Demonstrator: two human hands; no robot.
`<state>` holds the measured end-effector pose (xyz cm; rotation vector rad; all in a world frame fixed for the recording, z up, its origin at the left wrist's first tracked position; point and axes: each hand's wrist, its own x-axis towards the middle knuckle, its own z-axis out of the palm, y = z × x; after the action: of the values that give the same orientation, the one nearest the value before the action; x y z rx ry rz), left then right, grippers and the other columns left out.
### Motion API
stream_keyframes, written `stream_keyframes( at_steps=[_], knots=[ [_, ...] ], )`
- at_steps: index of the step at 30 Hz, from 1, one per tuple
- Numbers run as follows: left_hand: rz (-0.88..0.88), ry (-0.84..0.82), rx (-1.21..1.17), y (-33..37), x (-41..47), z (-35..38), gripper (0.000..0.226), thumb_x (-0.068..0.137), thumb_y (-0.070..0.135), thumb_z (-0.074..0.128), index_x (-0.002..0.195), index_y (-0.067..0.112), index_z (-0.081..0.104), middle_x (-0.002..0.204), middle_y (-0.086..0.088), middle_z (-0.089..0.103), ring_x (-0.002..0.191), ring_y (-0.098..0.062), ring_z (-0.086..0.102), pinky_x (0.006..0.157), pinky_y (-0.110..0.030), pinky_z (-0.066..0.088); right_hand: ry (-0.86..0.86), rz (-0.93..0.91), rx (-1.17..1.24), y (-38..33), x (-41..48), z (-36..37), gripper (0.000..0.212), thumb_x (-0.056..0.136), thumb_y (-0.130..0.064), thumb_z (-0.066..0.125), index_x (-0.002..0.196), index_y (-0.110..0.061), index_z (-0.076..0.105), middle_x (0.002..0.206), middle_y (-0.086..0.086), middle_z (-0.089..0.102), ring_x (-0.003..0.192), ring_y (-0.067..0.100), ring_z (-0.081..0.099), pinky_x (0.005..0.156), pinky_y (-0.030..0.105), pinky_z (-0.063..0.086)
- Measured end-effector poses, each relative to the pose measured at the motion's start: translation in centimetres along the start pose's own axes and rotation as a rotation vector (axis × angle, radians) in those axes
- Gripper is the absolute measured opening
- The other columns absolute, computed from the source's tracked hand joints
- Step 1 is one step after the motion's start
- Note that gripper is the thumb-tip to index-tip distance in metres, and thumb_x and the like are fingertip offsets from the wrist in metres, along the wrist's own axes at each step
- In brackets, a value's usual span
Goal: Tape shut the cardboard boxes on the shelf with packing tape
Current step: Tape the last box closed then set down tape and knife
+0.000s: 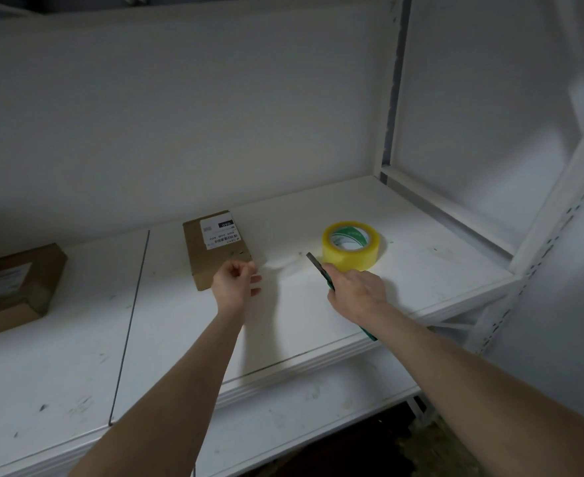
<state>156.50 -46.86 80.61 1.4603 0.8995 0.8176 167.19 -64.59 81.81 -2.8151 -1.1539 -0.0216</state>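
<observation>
A small cardboard box [214,256] with a white shipping label lies on the white shelf [180,321]. My left hand [237,282] hovers at the box's near right corner, thumb and forefinger pinched together. A faint glossy tape strip [285,263] seems to run from that pinch toward the yellow-tinted roll of packing tape [350,246], which stands on the shelf to the right. My right hand [357,292] grips a green-handled box cutter [318,266]. Its dark blade points up and left at the strip, just in front of the roll.
A second, larger cardboard box [15,287] with a label sits at the far left of the shelf. White uprights [392,98] and a slotted post [538,256] frame the right end. A lower shelf [300,407] juts out beneath the front edge.
</observation>
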Motion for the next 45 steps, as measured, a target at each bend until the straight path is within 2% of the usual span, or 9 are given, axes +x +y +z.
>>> stream_keyframes(
  at_steps=[15,21,24,28,31,35,39,43,45],
  knots=[
    [0.074,-0.089,0.016,1.1,-0.8,0.9,0.018,0.091,0.011,0.061,0.076,0.011,0.052,0.077,-0.002,0.062,0.065,-0.014,0.063,0.045,-0.021,0.049,-0.092,0.014,-0.123,-0.9,1.4,-1.0,0.041,0.096,-0.014,0.043,0.136,-0.022,0.041,0.116,0.006,0.065,0.108,0.030,0.061,0.070,0.029,0.039],
    [0.062,-0.101,0.004,1.6,-0.4,0.4,0.015,0.090,0.010,0.063,0.077,0.009,0.054,0.078,-0.006,0.063,0.066,-0.015,0.065,0.051,-0.026,0.055,-0.103,-0.003,-0.057,-0.8,1.7,-0.9,0.037,0.102,-0.030,0.041,0.139,-0.021,0.040,0.121,0.008,0.062,0.112,0.032,0.059,0.073,0.032,0.040],
    [0.054,-0.078,-0.006,1.7,-0.3,0.4,0.013,0.089,0.011,0.063,0.079,0.009,0.055,0.079,-0.006,0.063,0.065,-0.014,0.065,0.052,-0.027,0.055,-0.143,0.024,0.030,-0.6,2.4,-1.6,0.044,0.098,-0.021,0.046,0.140,-0.019,0.034,0.121,0.011,0.062,0.108,0.033,0.059,0.071,0.032,0.041],
    [0.052,-0.064,0.012,1.7,-0.2,0.2,0.011,0.090,0.010,0.062,0.081,0.009,0.055,0.080,-0.005,0.064,0.064,-0.012,0.065,0.051,-0.025,0.054,-0.208,0.034,0.073,-0.7,3.1,-2.9,0.074,0.090,-0.022,0.053,0.152,-0.019,0.012,0.106,0.008,0.062,0.094,0.030,0.060,0.066,0.030,0.041],
    [0.055,-0.066,0.033,1.7,-0.2,-0.1,0.011,0.089,0.009,0.062,0.080,0.009,0.055,0.079,-0.004,0.064,0.063,-0.010,0.065,0.050,-0.024,0.053,-0.292,0.036,0.093,-0.8,3.6,-3.6,0.076,0.087,-0.021,0.050,0.152,-0.020,0.010,0.086,0.002,0.057,0.078,0.026,0.057,0.057,0.028,0.041],
    [0.073,-0.055,0.057,1.7,0.1,-0.4,0.015,0.089,0.010,0.063,0.077,0.011,0.054,0.079,-0.005,0.065,0.060,-0.008,0.065,0.048,-0.023,0.051,-0.317,0.038,0.101,-0.9,3.9,-3.6,0.077,0.088,-0.023,0.049,0.153,-0.022,0.008,0.102,0.007,0.061,0.090,0.027,0.060,0.051,0.026,0.036],
    [0.110,-0.047,0.100,2.2,0.5,-0.4,0.013,0.088,0.012,0.064,0.078,0.009,0.056,0.077,-0.005,0.066,0.054,-0.002,0.064,0.045,-0.021,0.048,-0.312,0.036,0.083,-0.8,3.9,-3.2,0.073,0.088,-0.020,0.049,0.152,-0.022,0.013,0.084,0.002,0.053,0.080,0.024,0.055,0.050,0.026,0.035],
    [0.158,-0.024,0.168,3.3,1.0,0.4,0.011,0.087,0.013,0.063,0.078,0.009,0.058,0.073,-0.002,0.065,0.051,-0.001,0.061,0.043,-0.018,0.046,-0.306,0.017,0.056,-0.4,3.9,-3.0,0.077,0.089,-0.018,0.047,0.154,-0.024,0.006,0.099,0.006,0.063,0.082,0.024,0.054,0.050,0.026,0.034],
    [0.177,0.025,0.194,4.0,1.5,0.6,0.008,0.085,0.015,0.063,0.079,0.010,0.060,0.072,-0.001,0.064,0.058,-0.007,0.061,0.052,-0.021,0.048,-0.298,0.009,0.040,-0.2,4.0,-2.9,0.078,0.090,-0.017,0.046,0.155,-0.025,0.004,0.110,0.007,0.065,0.088,0.025,0.058,0.052,0.026,0.034]
  ],
)
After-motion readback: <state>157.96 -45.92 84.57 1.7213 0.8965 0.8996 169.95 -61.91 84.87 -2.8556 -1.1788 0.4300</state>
